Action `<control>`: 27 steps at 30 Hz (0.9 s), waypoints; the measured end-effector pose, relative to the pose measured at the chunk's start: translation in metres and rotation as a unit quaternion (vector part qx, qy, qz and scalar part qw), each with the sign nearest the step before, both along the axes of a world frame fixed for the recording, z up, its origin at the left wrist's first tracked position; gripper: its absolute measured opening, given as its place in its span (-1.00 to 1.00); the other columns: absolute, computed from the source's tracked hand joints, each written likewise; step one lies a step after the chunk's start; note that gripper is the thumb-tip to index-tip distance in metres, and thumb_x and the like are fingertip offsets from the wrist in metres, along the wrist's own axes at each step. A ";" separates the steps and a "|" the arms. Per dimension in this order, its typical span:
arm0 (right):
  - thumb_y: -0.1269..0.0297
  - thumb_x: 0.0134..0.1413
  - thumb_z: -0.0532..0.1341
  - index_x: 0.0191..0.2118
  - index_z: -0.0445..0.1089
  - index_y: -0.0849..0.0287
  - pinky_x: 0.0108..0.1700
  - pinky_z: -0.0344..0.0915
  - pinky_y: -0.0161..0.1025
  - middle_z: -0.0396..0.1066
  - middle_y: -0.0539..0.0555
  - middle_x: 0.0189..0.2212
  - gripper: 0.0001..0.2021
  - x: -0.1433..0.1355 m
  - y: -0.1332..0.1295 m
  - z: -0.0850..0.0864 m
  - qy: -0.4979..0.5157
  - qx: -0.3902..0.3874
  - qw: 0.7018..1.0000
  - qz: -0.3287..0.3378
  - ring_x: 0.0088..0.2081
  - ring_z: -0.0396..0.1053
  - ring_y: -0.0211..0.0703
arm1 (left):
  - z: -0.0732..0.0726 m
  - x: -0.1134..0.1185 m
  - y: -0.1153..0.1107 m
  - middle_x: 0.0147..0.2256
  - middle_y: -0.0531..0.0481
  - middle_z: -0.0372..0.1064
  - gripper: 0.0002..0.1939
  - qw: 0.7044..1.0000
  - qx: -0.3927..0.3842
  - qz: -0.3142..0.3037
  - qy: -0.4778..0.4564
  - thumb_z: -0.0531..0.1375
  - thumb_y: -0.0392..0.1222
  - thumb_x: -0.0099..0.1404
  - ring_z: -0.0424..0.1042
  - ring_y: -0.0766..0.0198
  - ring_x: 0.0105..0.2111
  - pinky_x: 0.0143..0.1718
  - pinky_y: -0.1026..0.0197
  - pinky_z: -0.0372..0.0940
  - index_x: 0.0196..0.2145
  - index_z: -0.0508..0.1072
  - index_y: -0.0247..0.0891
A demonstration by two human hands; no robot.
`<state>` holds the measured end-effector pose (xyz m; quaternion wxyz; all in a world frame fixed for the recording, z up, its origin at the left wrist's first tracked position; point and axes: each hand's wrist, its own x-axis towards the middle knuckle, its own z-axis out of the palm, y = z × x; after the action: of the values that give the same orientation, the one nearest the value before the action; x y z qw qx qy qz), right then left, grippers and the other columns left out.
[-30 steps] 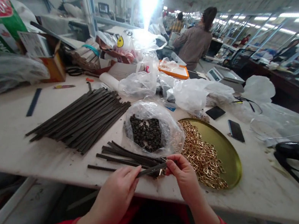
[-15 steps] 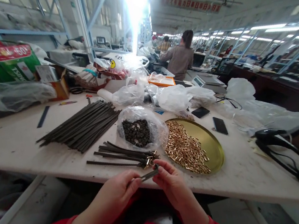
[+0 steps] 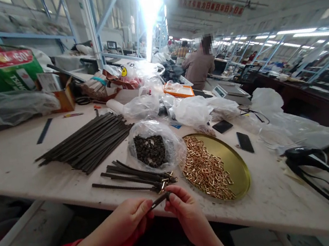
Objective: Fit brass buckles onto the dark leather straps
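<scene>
My left hand (image 3: 135,215) is closed on a dark narrow strap (image 3: 158,201), pinching it between thumb and fingers. At its other end, the fingertips of my right hand (image 3: 183,205) grip the strap, around a small dark piece I cannot make out clearly. Just beyond my hands lies a small bunch of dark straps (image 3: 129,176) with gold buckles (image 3: 166,181) on their near ends. A clear plastic bag (image 3: 174,142) behind it holds many small black loops (image 3: 148,149). To the right, a round gold tray (image 3: 235,165) carries a heap of gold rectangular buckles (image 3: 206,168).
A larger stack of dark straps (image 3: 85,143) lies at the left of the white table (image 3: 10,171). Two dark phones (image 3: 244,143) rest right of the tray, and a black headset-like object (image 3: 318,180) sits farther right. Plastic bags (image 3: 194,109) cover the back; a person (image 3: 199,66) is beyond.
Both hands, still on the strap, sit slightly lower in view, and the strap's held stretch now tilts more. The view has shifted a little.
</scene>
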<state>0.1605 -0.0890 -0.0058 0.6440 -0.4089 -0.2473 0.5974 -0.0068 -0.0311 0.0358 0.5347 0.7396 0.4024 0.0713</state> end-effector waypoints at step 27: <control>0.27 0.05 0.09 -0.30 0.34 0.18 -0.14 0.20 -0.17 0.33 0.13 -0.29 -0.85 0.092 0.062 -0.019 -0.623 -0.084 0.773 -0.080 -0.24 0.31 -0.09 | -0.037 0.004 0.053 -0.49 0.09 0.28 -0.63 0.999 0.024 0.005 -0.032 -0.05 0.10 0.24 0.27 0.24 -0.41 -0.37 0.36 0.18 -0.45 0.33 -0.22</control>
<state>0.2524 -0.0274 -0.0245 0.3573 -0.7625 -0.5098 0.1764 -0.0024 0.0221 -0.0015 0.5288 0.7476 0.3872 0.1076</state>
